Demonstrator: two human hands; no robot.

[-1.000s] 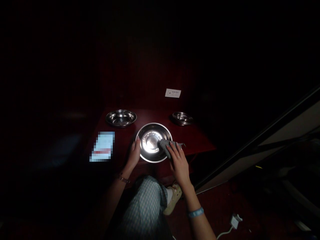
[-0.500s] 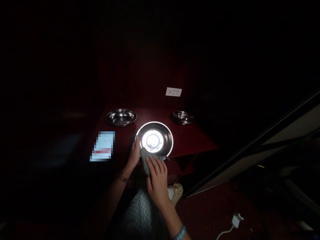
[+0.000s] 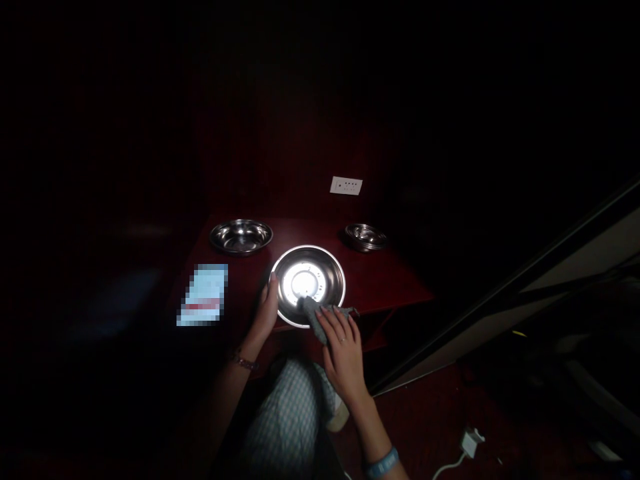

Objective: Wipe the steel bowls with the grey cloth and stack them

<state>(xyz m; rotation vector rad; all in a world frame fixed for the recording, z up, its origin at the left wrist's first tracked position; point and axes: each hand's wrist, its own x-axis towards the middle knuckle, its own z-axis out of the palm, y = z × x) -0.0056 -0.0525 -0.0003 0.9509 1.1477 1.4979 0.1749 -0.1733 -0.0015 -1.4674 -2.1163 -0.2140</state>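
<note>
A shiny steel bowl (image 3: 333,273) is tilted towards me at the front of the dark red table, and bright light reflects off its base. My left hand (image 3: 266,310) grips its left rim, thumb on the inside edge. In my right hand (image 3: 344,347) is a grey-green cloth (image 3: 316,321), pressed over the lower right rim and reaching a little inside the bowl. The fingers lie over the cloth. A wider steel bowl (image 3: 241,237) rests at the back left, and a stack of small steel bowls (image 3: 366,237) at the back right.
A pixelated bright rectangle (image 3: 204,295) appears left of the table top (image 3: 385,283). On the back wall is a white socket plate (image 3: 346,185). A white plug with a cable (image 3: 471,442) lies on the floor at right. A pale slanting panel (image 3: 490,333) stands right of the table.
My right hand has slid to the right along the bowl's rim with the cloth. My left hand keeps its grip, and the knee in checked cloth shows more.
</note>
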